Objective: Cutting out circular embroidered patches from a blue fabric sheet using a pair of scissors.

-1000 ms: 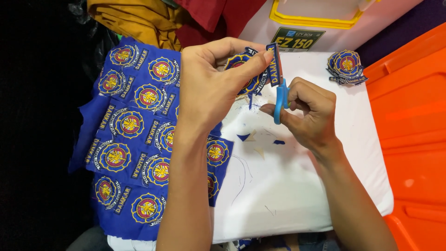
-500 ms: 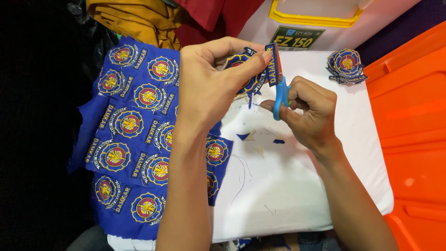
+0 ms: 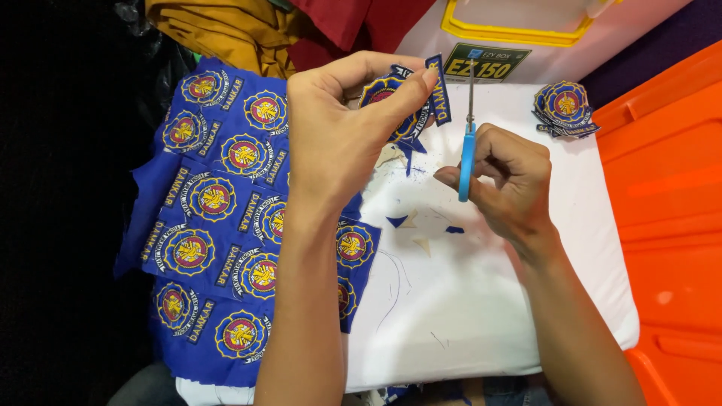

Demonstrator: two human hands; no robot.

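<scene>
The left hand (image 3: 338,143) is raised over the white table (image 3: 481,316), thumb and fingers clamped on a round embroidered patch (image 3: 395,101) with a short blue label tab hanging off its right side. The patch sits up near the far edge of the table, just left of the scissors (image 3: 468,135). The right hand (image 3: 504,177) is closed around the blue handles, blades pointing away from the person and standing just beside the patch's tab — whether the blades touch the cloth cannot be told from here.

The step in hand looks like trimming: cutting the spare blue cloth from around one patch. Small blue and pale scraps (image 3: 410,222) lie on the table below the hands, and a stack of finished patches (image 3: 565,109) rests at the far right, well apart from the work. To the left, a sheet of blue cloth (image 3: 218,225) carrying many uncut patches hangs over the table's edge. An orange bin (image 3: 669,210) stands at the right, and a white box with a yellow lid (image 3: 526,34) sits beyond the table.

The next cut, by my reading, calls for turning the patch a little in the left hand so the edge meets the blades squarely — and keeping the blades just outside the stitched border, clear of the left fingertips.
</scene>
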